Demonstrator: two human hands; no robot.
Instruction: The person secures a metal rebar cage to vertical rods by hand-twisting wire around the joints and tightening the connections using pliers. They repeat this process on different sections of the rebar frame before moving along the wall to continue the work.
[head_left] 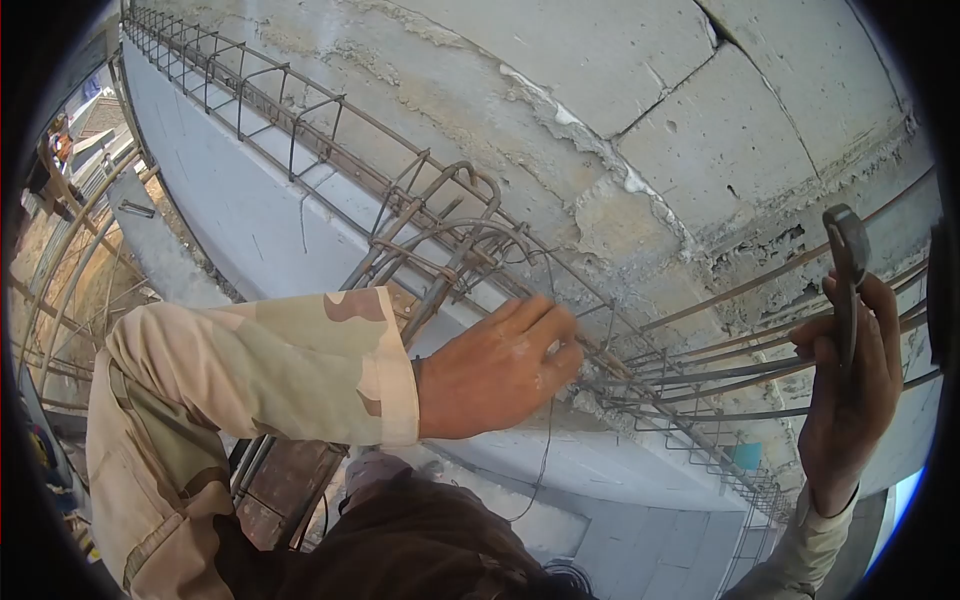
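My left hand (pixel 500 368), in a camouflage sleeve, is closed at the rebar cage (pixel 415 240), near where bent bars cross. It pinches a thin tie wire (pixel 547 440), whose loose length hangs below the fingers; the fingertips are partly hidden. On the right, my right hand (pixel 858 375) is raised away from the cage. Its fingers wrap round dark metal pincers (pixel 848 245), held head up, with the handles mostly hidden in the grip.
Rough concrete block wall (pixel 620 90) rises behind the cage. Long bars (pixel 740 375) run off to the right. Pale panels (pixel 230 180) line the near side. Curved poles (pixel 75 270) stand at far left, with a person (pixel 50 175) beyond.
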